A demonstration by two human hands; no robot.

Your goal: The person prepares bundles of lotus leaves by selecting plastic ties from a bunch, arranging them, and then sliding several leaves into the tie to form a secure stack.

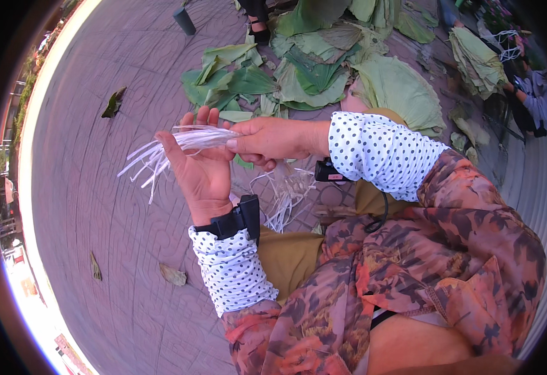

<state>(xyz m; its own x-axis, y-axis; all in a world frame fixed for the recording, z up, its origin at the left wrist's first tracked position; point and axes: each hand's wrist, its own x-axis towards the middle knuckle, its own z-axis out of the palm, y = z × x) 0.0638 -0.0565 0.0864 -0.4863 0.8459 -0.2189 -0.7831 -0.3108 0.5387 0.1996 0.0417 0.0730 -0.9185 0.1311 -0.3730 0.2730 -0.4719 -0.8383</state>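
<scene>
A bundle of thin whitish plastic strips stretches between my hands, its loose ends fanning out to the left. My right hand is closed round the bundle, knuckles up. Palm up, my left hand has its fingers and thumb apart, and the strips cross over its fingers without being gripped. More of the same strips dangle below my right hand over the paving. Both forearms wear white dotted sleeves, with a black strapped device at each wrist.
Large green and drying leaves lie heaped ahead on the brick-red paving. A dark cup-like cylinder stands at the far left. Another person's shoe is behind the heap. At the far right, a person is beside a leaf stack.
</scene>
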